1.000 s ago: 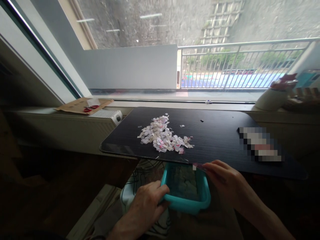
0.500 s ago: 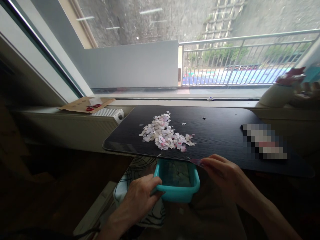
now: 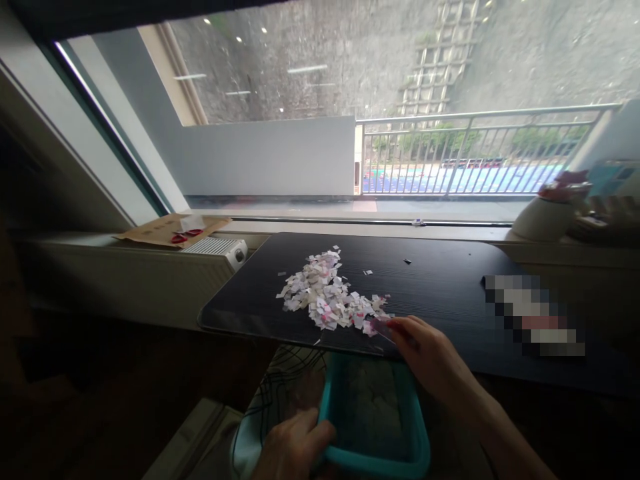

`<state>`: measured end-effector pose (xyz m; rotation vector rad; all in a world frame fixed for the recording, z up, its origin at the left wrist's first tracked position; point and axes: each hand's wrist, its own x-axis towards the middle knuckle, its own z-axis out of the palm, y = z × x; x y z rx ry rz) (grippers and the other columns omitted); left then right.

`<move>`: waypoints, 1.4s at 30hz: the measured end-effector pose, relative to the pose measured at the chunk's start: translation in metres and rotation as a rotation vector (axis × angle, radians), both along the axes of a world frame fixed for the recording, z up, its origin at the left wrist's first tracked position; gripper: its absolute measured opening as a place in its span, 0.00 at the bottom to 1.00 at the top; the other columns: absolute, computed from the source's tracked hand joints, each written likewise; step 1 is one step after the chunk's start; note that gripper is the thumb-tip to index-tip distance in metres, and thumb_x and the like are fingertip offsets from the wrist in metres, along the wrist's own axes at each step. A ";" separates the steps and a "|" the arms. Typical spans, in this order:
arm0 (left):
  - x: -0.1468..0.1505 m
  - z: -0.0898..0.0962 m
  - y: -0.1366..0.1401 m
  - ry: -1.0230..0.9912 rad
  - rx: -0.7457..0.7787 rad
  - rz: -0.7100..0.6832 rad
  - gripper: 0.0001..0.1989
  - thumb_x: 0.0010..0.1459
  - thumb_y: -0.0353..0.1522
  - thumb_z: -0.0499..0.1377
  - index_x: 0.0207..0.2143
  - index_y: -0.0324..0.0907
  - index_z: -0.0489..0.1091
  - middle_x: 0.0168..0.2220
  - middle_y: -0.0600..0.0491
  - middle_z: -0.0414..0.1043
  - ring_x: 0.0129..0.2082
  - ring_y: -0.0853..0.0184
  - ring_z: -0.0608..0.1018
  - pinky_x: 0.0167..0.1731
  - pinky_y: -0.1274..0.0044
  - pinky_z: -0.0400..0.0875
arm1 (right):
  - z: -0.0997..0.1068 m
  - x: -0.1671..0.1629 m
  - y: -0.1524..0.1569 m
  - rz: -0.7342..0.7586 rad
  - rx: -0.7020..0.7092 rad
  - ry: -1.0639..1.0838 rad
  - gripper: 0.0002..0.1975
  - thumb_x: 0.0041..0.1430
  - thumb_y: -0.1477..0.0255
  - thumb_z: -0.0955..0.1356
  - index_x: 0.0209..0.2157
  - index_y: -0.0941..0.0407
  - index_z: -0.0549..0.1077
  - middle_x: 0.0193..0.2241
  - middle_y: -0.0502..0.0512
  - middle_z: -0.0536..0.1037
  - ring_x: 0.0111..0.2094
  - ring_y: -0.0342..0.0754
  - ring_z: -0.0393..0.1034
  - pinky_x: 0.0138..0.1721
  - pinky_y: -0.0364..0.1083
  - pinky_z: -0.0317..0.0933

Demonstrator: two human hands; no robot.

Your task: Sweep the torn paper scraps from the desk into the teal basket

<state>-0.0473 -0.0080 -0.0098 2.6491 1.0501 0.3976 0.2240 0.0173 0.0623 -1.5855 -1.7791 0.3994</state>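
Note:
My left hand (image 3: 297,440) grips the near left rim of a turquoise plastic tub (image 3: 377,461), which sits just below the table's front edge. Paper scraps appear dimly inside the tub. Over the table's front edge, my right hand (image 3: 425,347) pinches a thin, flat, purplish card-like piece (image 3: 383,328). Its tip reaches the right end of a loose heap of small cut paper pieces (image 3: 327,293), white with some pink. The heap lies on the dark table (image 3: 430,287). Shadow hides much of the tub's contents.
Several stray scraps lie around the heap, and a pixelated flat object (image 3: 535,317) is at the table's right. Left of the table, red-handled scissors (image 3: 187,235) rest on brown paper (image 3: 150,230) by a radiator (image 3: 215,257). A white vase-like object (image 3: 537,217) stands on the right sill.
My right hand has moved from beside the tub up and left over the table, bringing the card to the heap's edge. The tub and left hand appear lower as the camera view tilts up.

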 end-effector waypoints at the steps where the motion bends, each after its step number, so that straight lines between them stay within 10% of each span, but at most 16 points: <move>1: -0.001 -0.002 0.000 0.013 0.006 -0.017 0.09 0.47 0.27 0.55 0.33 0.45 0.60 0.31 0.56 0.64 0.30 0.65 0.70 0.27 0.79 0.59 | 0.001 0.000 0.000 -0.011 -0.008 -0.018 0.12 0.62 0.71 0.60 0.41 0.54 0.73 0.35 0.52 0.74 0.32 0.44 0.69 0.34 0.42 0.60; 20: 0.032 -0.030 0.004 0.153 0.167 -0.067 0.10 0.44 0.28 0.64 0.25 0.44 0.63 0.23 0.60 0.62 0.20 0.70 0.68 0.18 0.80 0.52 | 0.002 -0.012 -0.005 0.016 -0.016 0.023 0.11 0.62 0.70 0.60 0.39 0.53 0.73 0.33 0.51 0.73 0.30 0.43 0.67 0.31 0.41 0.58; 31: 0.065 0.025 -0.003 0.202 0.060 -0.179 0.11 0.49 0.40 0.65 0.31 0.44 0.69 0.27 0.56 0.68 0.25 0.66 0.72 0.21 0.80 0.59 | 0.008 -0.023 -0.016 0.052 -0.037 -0.027 0.10 0.62 0.72 0.60 0.37 0.54 0.73 0.31 0.50 0.72 0.31 0.43 0.68 0.32 0.42 0.58; 42: 0.067 0.034 0.000 0.194 -0.032 -0.128 0.12 0.45 0.36 0.67 0.33 0.44 0.70 0.31 0.55 0.69 0.28 0.64 0.73 0.24 0.79 0.63 | 0.007 -0.020 -0.012 0.092 -0.004 -0.001 0.11 0.62 0.72 0.60 0.38 0.53 0.73 0.32 0.51 0.74 0.31 0.43 0.69 0.33 0.42 0.61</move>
